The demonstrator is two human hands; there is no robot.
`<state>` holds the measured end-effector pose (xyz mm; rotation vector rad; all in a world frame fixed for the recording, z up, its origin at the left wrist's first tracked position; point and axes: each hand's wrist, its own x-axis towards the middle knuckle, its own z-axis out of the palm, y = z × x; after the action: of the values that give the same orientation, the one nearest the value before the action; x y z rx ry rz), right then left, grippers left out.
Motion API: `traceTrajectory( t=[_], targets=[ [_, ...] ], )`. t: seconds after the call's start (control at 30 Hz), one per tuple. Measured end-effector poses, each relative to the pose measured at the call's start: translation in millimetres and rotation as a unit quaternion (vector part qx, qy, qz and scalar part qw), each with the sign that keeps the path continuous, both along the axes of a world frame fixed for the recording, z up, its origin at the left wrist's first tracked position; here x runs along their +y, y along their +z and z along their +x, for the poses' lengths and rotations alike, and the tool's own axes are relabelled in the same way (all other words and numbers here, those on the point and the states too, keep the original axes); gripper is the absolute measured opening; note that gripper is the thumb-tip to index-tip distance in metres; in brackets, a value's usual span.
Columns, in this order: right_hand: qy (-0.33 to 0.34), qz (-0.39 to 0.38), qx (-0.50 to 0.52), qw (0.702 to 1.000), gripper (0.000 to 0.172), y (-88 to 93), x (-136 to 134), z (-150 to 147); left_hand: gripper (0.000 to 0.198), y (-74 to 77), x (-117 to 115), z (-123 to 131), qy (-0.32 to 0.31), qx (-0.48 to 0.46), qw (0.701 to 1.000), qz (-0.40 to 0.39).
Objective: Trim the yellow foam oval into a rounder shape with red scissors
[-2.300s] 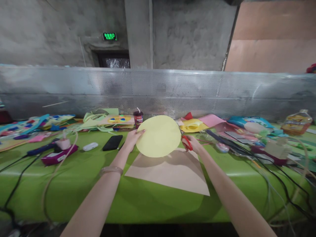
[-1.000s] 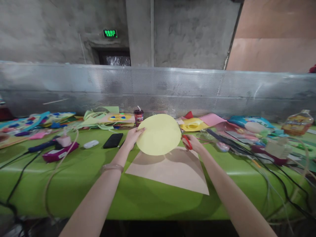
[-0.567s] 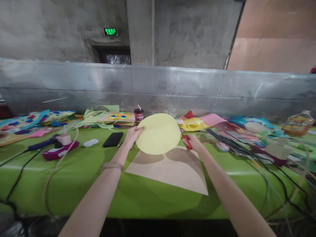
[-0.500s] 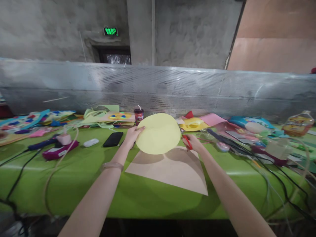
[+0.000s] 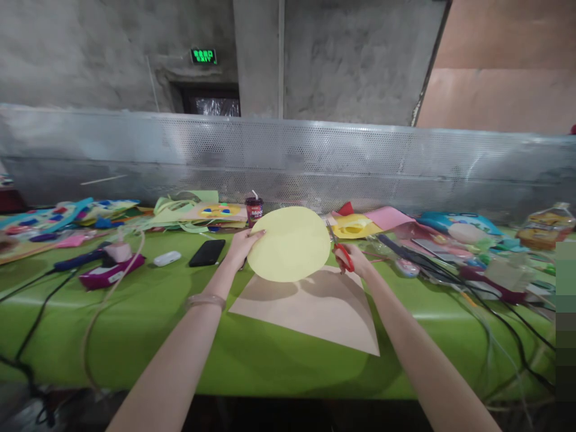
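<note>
- The blades of the red-handled scissors [image 5: 344, 257] were mostly hidden behind the round pale-yellow paper disc [image 5: 289, 243].
- The left hand [image 5: 242, 246] pinched the disc's left edge; the right hand [image 5: 354, 260] was closed around the scissors at its right edge.
- The disc looked smooth and flat, held tilted above a tan paper sheet [image 5: 310, 308] in the middle of the green-covered table [image 5: 135, 324].
- The near edge of the table lay bare; a black phone [image 5: 207, 252] lay just left of the left hand.
</note>
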<state>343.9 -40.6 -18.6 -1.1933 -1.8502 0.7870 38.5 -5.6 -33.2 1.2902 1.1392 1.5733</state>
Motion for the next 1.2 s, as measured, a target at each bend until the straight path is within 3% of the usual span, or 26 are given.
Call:
traceTrajectory(
  t=[0.37,1.2],
  targets=[
    [0.030,-0.017,0.024,0.999,0.020,-3.4,1.2,-5.3,0.041,-0.5,1.6,-0.6,0.020,0.006,1.000,0.006],
    [0.010,-0.015,-0.011,1.000,0.024,-7.0,1.7,-5.8,0.030,5.8,-6.8,4.6,0.036,-0.024,0.999,-0.006]
  ],
)
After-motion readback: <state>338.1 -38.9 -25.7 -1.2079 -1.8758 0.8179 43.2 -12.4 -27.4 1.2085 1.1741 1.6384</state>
